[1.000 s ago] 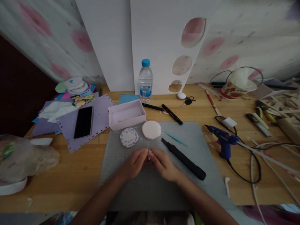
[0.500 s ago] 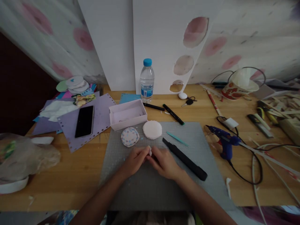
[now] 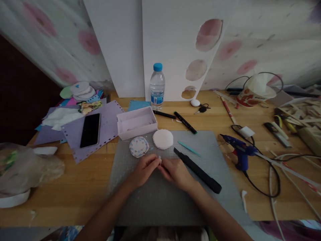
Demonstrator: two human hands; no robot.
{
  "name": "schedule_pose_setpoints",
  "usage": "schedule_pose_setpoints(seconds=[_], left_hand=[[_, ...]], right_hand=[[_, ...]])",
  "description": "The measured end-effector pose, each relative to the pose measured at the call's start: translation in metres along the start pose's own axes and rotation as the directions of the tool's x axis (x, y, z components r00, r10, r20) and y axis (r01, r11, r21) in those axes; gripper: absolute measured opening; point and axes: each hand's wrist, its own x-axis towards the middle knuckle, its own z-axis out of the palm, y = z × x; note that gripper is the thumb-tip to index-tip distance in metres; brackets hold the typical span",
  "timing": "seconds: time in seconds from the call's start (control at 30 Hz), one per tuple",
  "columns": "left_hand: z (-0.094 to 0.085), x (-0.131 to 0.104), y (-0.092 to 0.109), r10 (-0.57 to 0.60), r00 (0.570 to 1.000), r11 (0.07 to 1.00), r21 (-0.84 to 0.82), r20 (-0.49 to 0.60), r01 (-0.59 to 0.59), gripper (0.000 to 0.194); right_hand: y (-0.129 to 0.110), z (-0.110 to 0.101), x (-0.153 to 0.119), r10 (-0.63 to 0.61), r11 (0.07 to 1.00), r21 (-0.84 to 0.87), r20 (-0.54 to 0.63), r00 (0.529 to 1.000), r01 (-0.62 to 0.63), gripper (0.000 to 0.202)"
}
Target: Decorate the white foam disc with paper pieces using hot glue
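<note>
Over the grey cutting mat (image 3: 160, 204), my left hand (image 3: 144, 169) and my right hand (image 3: 177, 172) meet at the fingertips. Between them is a small white piece (image 3: 159, 160), mostly covered by the fingers; its kind is too small to make out. Both hands are closed in a pinch on it. Just beyond lie a round disc with blue and pink dots (image 3: 139, 147) and a plain white disc (image 3: 163, 139). To the right of my right hand are a black utility knife (image 3: 200, 172) and a thin turquoise tool (image 3: 190, 149).
A pale open box (image 3: 137, 123) stands behind the discs, with a water bottle (image 3: 157, 87) beyond it. A blue glue gun (image 3: 240, 150) with its cable lies at right. Left are a phone (image 3: 90, 130) on purple paper and a plastic bag (image 3: 27, 170).
My hands have shifted slightly, the left fingers rising a little and the white piece turning a bit between the fingertips. The things on the table stay put.
</note>
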Motion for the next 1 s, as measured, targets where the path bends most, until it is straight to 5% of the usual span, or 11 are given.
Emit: schedule_pose_setpoints(seconds=[0.13,0.23,0.37,0.47,0.6,0.77,1.0], left_hand=[[0.000,-0.005,-0.003,0.018,1.000,0.996,0.085,-0.005,-0.018,0.034],[0.003,-0.012,-0.008,0.025,0.998,0.994,0.110,-0.052,-0.019,0.035],[0.006,-0.020,-0.021,-0.085,0.988,0.991,0.087,-0.129,0.097,0.040],[0.008,-0.021,-0.029,-0.118,0.983,0.988,0.082,-0.142,0.131,0.042],[0.009,-0.016,-0.023,0.037,0.989,0.986,0.165,-0.146,-0.012,0.038],[0.006,-0.009,-0.010,0.307,0.952,0.892,0.350,-0.008,-0.285,0.033],[0.005,-0.010,-0.012,0.372,0.928,0.869,0.348,0.011,-0.352,0.034]], right_hand=[[-0.005,0.000,-0.002,0.016,0.999,0.038,0.045,0.999,-0.018,0.022],[-0.010,-0.005,-0.002,0.071,0.969,0.228,0.101,0.992,-0.093,0.021],[-0.020,-0.010,0.001,0.167,0.811,0.555,0.080,0.983,-0.183,0.036],[-0.024,-0.010,0.002,0.206,0.739,0.644,0.067,0.976,-0.200,0.041],[-0.021,-0.007,0.003,0.309,0.658,0.704,0.073,0.948,-0.268,0.044],[-0.015,-0.001,0.005,0.299,0.637,0.716,0.112,0.948,-0.285,0.043],[-0.016,-0.001,0.004,0.271,0.645,0.699,0.166,0.948,-0.307,0.043]])
